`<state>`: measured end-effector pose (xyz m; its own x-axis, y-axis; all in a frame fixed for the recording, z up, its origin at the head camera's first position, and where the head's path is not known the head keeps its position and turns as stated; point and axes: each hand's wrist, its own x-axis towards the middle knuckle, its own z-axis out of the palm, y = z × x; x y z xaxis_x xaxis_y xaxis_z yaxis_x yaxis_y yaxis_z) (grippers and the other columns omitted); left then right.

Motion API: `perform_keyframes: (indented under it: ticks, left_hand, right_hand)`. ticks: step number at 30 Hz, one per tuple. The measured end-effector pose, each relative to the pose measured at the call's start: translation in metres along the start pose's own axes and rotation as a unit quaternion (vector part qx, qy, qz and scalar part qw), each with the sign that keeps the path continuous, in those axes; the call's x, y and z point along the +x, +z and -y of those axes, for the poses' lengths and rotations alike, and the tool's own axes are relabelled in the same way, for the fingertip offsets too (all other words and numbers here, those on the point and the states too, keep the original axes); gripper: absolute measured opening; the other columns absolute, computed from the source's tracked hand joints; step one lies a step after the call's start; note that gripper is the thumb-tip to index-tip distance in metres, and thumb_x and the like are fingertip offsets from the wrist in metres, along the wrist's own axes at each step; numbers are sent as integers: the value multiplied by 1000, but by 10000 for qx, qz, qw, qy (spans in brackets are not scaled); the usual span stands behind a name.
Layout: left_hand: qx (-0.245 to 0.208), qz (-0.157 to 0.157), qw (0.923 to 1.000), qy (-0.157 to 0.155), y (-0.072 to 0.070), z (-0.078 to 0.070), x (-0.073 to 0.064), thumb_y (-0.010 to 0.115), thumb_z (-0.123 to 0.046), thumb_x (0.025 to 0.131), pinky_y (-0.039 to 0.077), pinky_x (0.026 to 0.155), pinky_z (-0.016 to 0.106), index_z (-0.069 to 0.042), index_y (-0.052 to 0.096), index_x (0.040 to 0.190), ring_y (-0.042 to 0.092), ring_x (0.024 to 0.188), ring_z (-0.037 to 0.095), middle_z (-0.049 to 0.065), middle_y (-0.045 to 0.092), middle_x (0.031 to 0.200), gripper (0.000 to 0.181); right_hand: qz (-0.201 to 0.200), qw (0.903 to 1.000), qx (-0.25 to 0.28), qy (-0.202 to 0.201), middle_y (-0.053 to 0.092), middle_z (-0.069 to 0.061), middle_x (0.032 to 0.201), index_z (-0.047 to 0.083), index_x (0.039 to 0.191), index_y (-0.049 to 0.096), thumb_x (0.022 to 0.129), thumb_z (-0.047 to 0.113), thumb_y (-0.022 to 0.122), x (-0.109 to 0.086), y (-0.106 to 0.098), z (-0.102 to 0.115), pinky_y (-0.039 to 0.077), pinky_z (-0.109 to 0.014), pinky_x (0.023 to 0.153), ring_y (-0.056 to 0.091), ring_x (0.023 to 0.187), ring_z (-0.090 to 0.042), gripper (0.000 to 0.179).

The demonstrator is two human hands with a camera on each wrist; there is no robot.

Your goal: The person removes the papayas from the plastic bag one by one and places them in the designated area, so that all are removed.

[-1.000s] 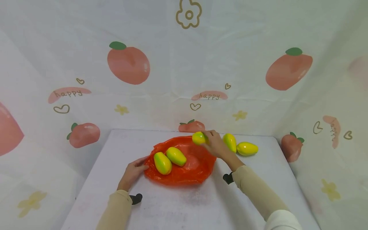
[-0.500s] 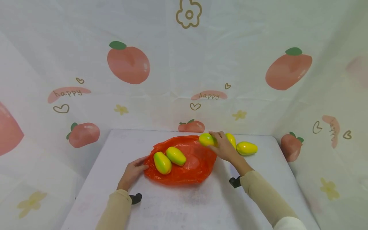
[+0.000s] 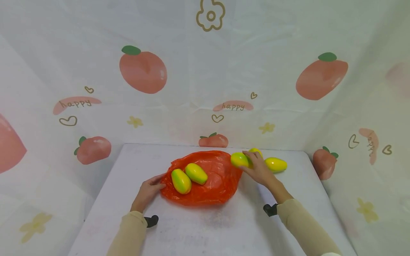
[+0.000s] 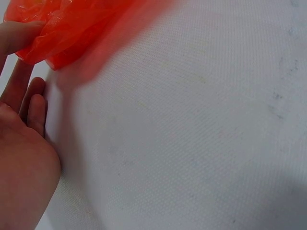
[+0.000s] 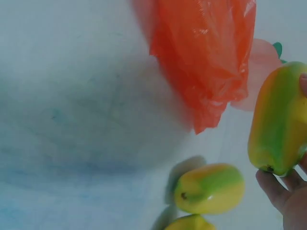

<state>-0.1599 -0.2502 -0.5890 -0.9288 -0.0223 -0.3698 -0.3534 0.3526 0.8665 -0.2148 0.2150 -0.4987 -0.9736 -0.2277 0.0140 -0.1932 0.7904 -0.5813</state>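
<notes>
A red plastic bag [image 3: 221, 177] lies spread wide on the white table. Two yellow-green papayas [image 3: 181, 181] rest at its left side. My left hand [image 3: 147, 191] pinches the bag's left edge between thumb and fingers; the left wrist view shows the crumpled plastic [image 4: 76, 28] under the thumb. At the bag's far right edge, my right hand [image 3: 258, 170] grips another papaya [image 3: 239, 160], held above the table. In the right wrist view this papaya [image 5: 278, 120] stands nearly upright, the fingers round its right side and lower end.
Two more papayas lie right of the bag: one [image 3: 255, 152] mostly hidden behind my right hand, the other [image 3: 276, 164] just beyond it. A patterned cloth wall [image 3: 179, 121] rises at the table's back edge and along both sides.
My right hand has moved right with its papaya, from over the bag's far edge toward the two loose papayas, and lowered a little. The left hand and bag have hardly moved.
</notes>
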Motion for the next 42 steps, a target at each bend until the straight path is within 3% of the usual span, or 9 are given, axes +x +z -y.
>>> perform_keyframes:
  ticks: [5, 15, 29, 42]
  left_hand:
    - [-91, 1, 10000, -27, 1, 0, 0, 66, -29, 98, 34, 124, 56, -23, 54, 149, 35, 153, 33, 7, 48, 159, 52]
    - [11, 30, 10000, -28, -1, -4, -2, 65, -31, 98, 32, 124, 56, -26, 54, 149, 34, 153, 32, 5, 47, 159, 52]
    - [-35, 27, 10000, -7, 0, -2, -2, 65, -30, 99, 34, 123, 56, -23, 53, 150, 36, 152, 33, 7, 47, 159, 53]
    - [-67, -6, 10000, -68, 2, -3, 0, 64, -28, 99, 35, 123, 55, -22, 53, 149, 37, 151, 33, 7, 48, 159, 52]
  right_hand:
    - [-26, 9999, 21, 135, 44, -20, 144, 16, 153, 43, 94, 39, 72, -10, -1, -12, 48, -61, 110, 51, 127, -38, 70]
    - [-160, 9996, -101, 196, 53, -18, 128, 12, 147, 49, 92, 34, 75, -28, 4, -36, 50, -59, 107, 56, 115, -34, 66]
    - [-185, 9996, -63, 214, 54, -20, 132, 6, 145, 51, 90, 29, 77, -45, 18, -57, 47, -60, 110, 55, 120, -36, 65]
    - [-39, 9992, 43, 398, 50, -22, 138, 6, 146, 49, 91, 28, 76, -48, 23, -69, 41, -64, 115, 51, 127, -40, 65]
